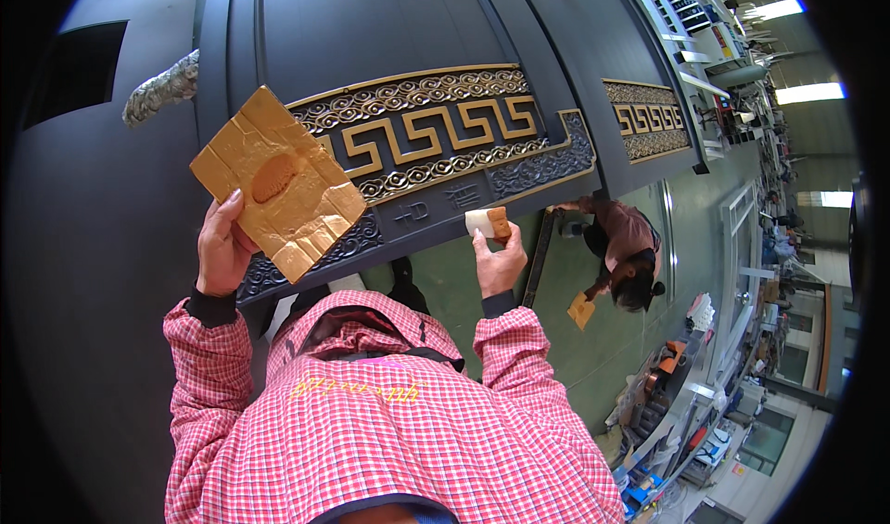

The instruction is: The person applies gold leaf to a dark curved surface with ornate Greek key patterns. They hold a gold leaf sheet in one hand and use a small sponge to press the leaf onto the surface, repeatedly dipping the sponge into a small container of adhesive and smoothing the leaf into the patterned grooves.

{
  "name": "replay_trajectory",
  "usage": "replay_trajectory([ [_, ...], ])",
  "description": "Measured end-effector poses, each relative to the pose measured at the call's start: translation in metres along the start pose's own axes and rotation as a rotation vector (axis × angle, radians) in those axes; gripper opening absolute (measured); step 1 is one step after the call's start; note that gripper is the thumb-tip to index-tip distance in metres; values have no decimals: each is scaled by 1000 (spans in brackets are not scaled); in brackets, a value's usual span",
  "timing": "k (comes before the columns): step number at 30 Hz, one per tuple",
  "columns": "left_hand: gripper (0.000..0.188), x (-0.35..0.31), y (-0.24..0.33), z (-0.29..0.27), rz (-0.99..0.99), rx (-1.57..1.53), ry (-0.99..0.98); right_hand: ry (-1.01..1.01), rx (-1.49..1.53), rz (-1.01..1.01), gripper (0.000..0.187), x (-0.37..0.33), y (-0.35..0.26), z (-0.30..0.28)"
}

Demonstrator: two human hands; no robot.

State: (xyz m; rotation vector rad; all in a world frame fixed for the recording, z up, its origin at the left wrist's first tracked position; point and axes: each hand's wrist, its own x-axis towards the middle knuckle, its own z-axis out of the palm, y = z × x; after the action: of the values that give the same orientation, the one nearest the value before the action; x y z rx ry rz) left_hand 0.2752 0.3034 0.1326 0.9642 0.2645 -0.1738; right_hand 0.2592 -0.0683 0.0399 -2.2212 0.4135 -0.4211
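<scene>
My left hand [225,241] grips the lower left edge of a gold-coloured square board [311,200] with a creased, foil-like surface. An oval patch of orange-brown paste [275,179] lies on it. Between the fingertips of my right hand [501,263] is a small sponge-like block [488,222], white at one end and orange-brown at the other; its exact kind is unclear. Both hands are over the near edge of a large dark grey panel [389,24]. Raised gold key-pattern trim [436,135] runs across the panel, bordered by scrollwork.
To the right, a person [630,246] bends low over the green floor [584,357], one hand on a similar gold board [581,311]. A foil-wrapped bar [162,88] sticks out at the left. Metal frames [737,274] and assorted supplies [663,385] line the far right.
</scene>
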Motion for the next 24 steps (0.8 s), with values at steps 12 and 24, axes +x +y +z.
replay_trajectory([
  [12,36,4,11,-41,-33,21,27,-9,19,11,37,-40,-29,23],
  [24,34,-14,31,-61,-23,44,-121,-78,73,-54,38,-86,-76,35],
])
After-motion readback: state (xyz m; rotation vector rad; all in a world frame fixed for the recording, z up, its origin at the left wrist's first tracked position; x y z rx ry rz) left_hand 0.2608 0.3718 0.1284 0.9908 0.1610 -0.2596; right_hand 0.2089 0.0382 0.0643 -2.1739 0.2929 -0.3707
